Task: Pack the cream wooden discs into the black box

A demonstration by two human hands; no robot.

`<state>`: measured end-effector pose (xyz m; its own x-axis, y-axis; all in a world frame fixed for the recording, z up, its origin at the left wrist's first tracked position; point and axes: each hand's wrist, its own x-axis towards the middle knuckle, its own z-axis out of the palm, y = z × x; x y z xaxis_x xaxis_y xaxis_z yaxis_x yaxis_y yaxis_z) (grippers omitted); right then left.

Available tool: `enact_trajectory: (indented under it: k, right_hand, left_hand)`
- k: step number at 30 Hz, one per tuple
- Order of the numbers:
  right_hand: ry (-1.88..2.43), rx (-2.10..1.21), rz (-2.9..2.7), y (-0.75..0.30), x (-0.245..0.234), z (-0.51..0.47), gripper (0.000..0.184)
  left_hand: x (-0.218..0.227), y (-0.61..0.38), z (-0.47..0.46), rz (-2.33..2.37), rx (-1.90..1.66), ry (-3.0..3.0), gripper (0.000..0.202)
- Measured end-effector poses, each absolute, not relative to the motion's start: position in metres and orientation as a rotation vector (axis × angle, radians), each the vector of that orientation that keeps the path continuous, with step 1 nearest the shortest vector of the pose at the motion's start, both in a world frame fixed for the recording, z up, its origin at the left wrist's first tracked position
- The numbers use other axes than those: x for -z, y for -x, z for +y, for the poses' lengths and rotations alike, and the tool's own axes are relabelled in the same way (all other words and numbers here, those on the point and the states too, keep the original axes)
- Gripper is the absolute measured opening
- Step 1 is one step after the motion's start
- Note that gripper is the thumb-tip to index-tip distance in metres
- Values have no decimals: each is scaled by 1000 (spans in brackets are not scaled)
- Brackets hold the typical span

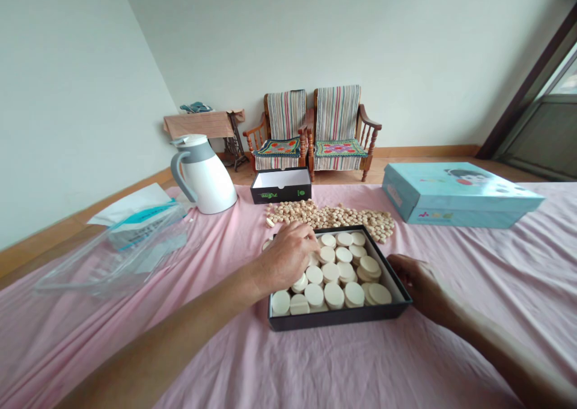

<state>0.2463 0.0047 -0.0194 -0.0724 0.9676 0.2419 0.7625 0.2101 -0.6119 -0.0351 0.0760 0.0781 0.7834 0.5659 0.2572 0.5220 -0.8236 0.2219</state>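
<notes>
A shallow black box [341,318] with a white inside lies in front of me, filled with round, pale wooden-looking discs [330,272] in rows and short stacks. My left hand [293,251] reaches over the box's left part, its fingers curled down among the discs. The fingertips are partly hidden, so what they pinch does not show clearly. At the box's right wall is my right hand [412,276], fingers bent and closed against the edge. Just beyond the far wall spreads a heap of small beige pieces [333,215].
A smaller black box [282,186] stands behind the heap. To the left are a white and grey thermos jug [205,177] and a clear plastic tray [112,252]. A light blue box [460,195] sits at right on the pink cloth [216,349]. Two armchairs [338,123] stand farther back.
</notes>
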Motion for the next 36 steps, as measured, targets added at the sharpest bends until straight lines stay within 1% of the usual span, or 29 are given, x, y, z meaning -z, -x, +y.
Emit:
enact_trajectory:
  k: [2, 5, 14, 18, 25, 31, 36]
  right_hand:
    - [1605, -438, -1885, -246, 20, 5, 7]
    - [1624, -430, -1892, -246, 19, 5, 8]
    - [1627, -436, -1881, -246, 20, 5, 10]
    - [1617, -434, -1885, -245, 19, 4, 9]
    - [1615, -391, -1907, -246, 20, 4, 9]
    - [1634, -411, -1925, -249, 22, 5, 9]
    - [1625, -414, -1922, -248, 23, 5, 10]
  left_hand:
    - [-78, 40, 79, 892, -518, -2822, 39]
    - [-78, 51, 82, 934, -561, -2810, 34]
    - [-75, 61, 80, 892, -501, -2843, 30]
    - [-73, 56, 80, 861, -496, -2849, 34]
    - [-72, 56, 81, 852, -479, -2820, 49]
    - [-79, 74, 90, 878, -511, -2812, 50]
    - [-76, 82, 91, 890, -468, -2802, 42]
